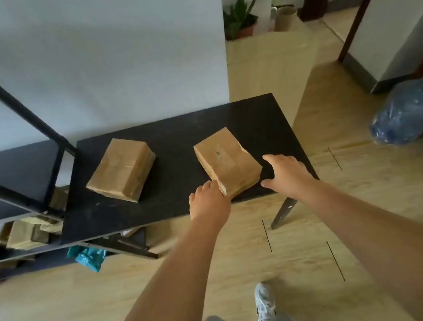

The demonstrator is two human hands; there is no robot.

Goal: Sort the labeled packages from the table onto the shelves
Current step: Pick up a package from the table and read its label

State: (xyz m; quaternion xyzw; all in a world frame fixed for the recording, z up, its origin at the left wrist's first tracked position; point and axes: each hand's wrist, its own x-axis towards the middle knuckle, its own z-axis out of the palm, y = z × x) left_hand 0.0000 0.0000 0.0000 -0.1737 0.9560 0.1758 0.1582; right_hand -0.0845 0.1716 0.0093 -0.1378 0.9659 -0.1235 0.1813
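Observation:
Two brown taped packages lie on the black table (169,128). The left package (121,170) sits near the shelf frame, untouched. The right package (228,162) lies near the table's front right edge. My left hand (208,200) touches its near left corner, fingers curled against the side. My right hand (286,172) is spread just to the right of this package, thumb close to its near right corner, fingers apart and not closed on it. No label is visible on either top face.
A black metal shelf rack (11,105) stands at the left, with several brown packages (25,234) on its low level and a teal bag (90,258) beneath. A blue plastic bag (409,112) lies at right on the wooden floor. My shoe (265,305) is below.

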